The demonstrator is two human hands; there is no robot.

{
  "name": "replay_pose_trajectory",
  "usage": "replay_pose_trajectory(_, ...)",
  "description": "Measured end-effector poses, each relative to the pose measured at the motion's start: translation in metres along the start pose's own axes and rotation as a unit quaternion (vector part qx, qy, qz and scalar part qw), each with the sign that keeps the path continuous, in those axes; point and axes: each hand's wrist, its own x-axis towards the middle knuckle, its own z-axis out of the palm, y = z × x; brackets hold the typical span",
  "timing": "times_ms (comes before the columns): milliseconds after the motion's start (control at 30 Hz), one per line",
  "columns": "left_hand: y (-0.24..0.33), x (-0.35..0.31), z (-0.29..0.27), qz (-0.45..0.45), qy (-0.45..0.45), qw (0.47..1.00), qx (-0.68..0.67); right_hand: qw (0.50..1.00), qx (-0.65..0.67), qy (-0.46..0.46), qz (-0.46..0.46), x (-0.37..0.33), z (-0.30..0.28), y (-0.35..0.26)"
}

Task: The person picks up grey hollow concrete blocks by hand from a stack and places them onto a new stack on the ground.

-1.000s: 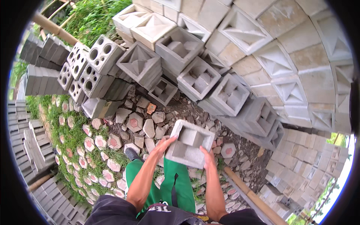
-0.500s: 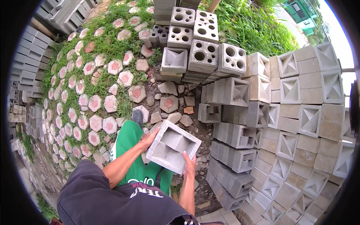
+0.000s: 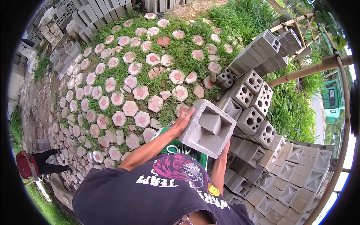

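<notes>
A grey concrete breeze block [image 3: 212, 123] with a recessed, stepped hollow face is held up in front of my body, tilted, with the hollow side toward me. My left hand [image 3: 183, 122] grips its left edge. My right hand [image 3: 225, 147] holds the lower right side, and its fingers are mostly hidden by the block. Just beyond the block, on the right, stand stacked blocks with round holes [image 3: 251, 120]. Green shorts [image 3: 176, 144] show below the block.
Hexagonal pavers [image 3: 141, 92] with reddish centres lie set in grass. Stacked decorative blocks [image 3: 296, 165] fill the lower right, and taller grey blocks [image 3: 258, 48] stand behind. A bamboo rail [image 3: 311, 71] crosses at right. Another person [image 3: 30, 165] in red is at far left.
My view has swung leftward, so the stacks have shifted and the paver path fills more of it. The breeze block stays in both hands, now raised closer to me.
</notes>
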Motion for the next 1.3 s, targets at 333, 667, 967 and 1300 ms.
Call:
replay_pose_trajectory(333,0.105,0.065,-0.054,0.033,0.085,0.985,-0.144,0.975,-0.102,-0.141,0.136,0.176,0.131,-0.032)
replay_pose_trajectory(667,0.151,0.12,-0.082,0.069,0.239,0.929,-0.276,0.906,-0.204,-0.246,0.278,0.305,0.234,-0.073)
replay_pose_trajectory(967,0.224,0.15,-0.138,0.163,0.262,0.845,-0.436,0.818,-0.35,-0.334,0.313,0.388,0.366,-0.051)
replay_pose_trajectory(1300,0.288,0.213,-0.294,0.19,0.308,0.831,-0.421,0.811,-0.338,-0.397,0.265,0.459,0.512,0.042)
